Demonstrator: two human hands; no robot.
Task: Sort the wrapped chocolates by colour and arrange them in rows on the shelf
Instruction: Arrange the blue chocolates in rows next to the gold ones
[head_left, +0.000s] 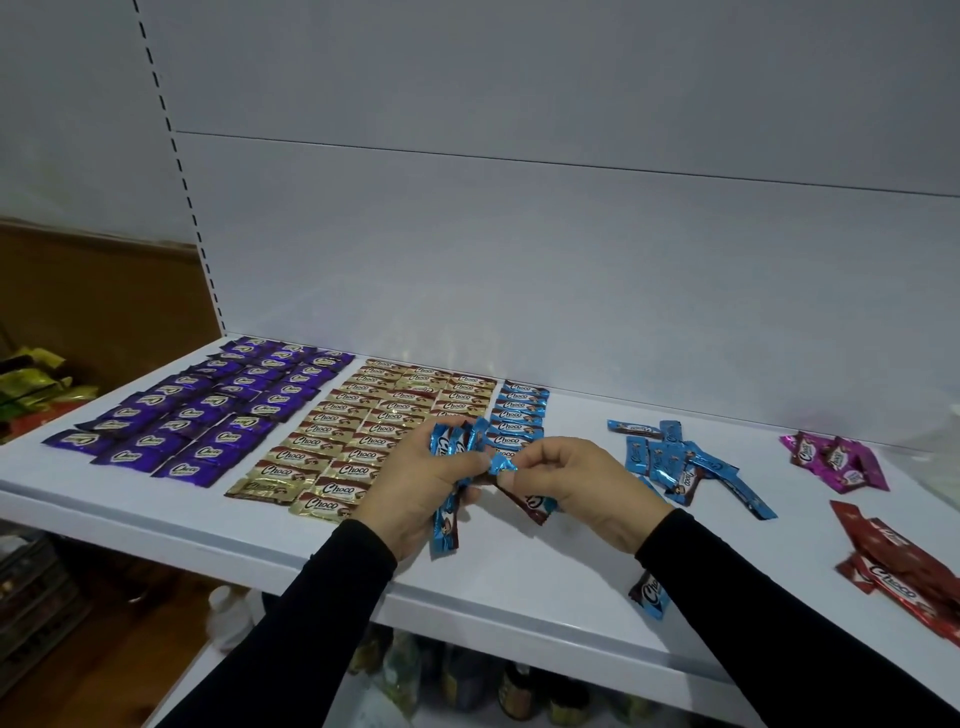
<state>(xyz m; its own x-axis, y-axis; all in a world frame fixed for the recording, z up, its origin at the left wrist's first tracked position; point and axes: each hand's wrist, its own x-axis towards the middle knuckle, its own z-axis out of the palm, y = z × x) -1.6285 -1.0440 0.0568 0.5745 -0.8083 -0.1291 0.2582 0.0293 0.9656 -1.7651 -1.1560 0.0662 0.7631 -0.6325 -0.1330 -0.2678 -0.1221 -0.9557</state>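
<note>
above the shelf's (519, 587) front edge, the left hand (415, 480) grips a fanned bunch of blue chocolates (457, 441), long axes running front to back, while the right hand (582, 483) pinches one blue chocolate (524, 499) by its end, slanting toward the front edge.

Surface: white shelf (519, 587), flat, with a white back panel.
Left block: purple chocolates (197, 410), three rows.
Centre block: gold chocolates (363, 431), three rows.
Beside gold: blue row (522, 410), single column.
Right of centre: loose blue pile (680, 462).
Front edge: single blue piece (649, 597).
Far right: pink pile (836, 460); red pile (904, 566).
</note>
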